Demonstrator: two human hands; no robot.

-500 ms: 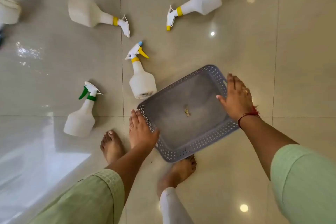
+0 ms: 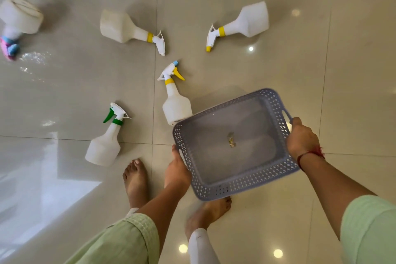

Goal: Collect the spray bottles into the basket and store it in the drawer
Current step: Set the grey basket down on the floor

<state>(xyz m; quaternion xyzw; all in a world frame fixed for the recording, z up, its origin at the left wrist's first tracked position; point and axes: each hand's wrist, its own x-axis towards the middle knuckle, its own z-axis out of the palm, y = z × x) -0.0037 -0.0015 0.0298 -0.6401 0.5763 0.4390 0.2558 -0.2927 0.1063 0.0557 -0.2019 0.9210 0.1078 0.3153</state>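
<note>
Basket (image 2: 276, 100) empty, nothing collected yet.
Left hand (image 2: 176, 169) and right hand (image 2: 302, 138) clasp its end handles above the floor (image 2: 353, 70); five spray bottles (image 2: 176, 105) lie scattered, no drawer visible.

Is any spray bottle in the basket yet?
No: the basket, held by the left hand and right hand, holds only a small scrap.

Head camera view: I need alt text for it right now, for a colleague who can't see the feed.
Both hands, left hand and right hand, grip the end handles of an empty grey perforated basket above a glossy tiled floor. Five white spray bottles lie scattered on the floor beyond it, none collected yet. The person's bare feet show below.
</note>
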